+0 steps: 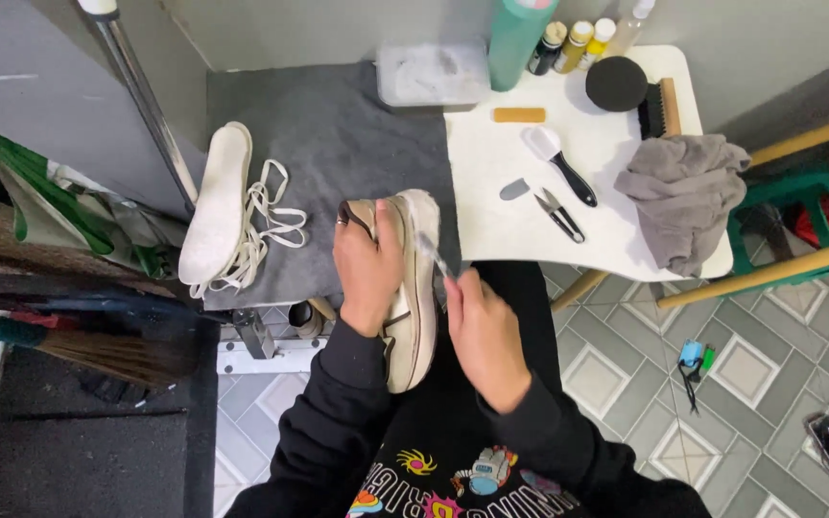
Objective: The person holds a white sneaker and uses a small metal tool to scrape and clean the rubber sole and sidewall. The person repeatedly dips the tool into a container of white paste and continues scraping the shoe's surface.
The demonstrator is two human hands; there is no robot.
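left hand [367, 273] clasps the light, flexible beige shoe [413, 288] at mid-body (upper likely soft), right hand [485, 336] just beside it, fingers pinching a small brush [431, 251].

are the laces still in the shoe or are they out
Out. The white laces lie loose on the grey mat beside the insole, apart from the shoe held in the left hand.

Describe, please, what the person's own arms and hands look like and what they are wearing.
Both arms are covered to the wrists by long black sleeves of a sweatshirt with a colourful cartoon print on the chest. The left hand and right hand are bare, with no gloves. A dark ring shows on a finger of the left hand.
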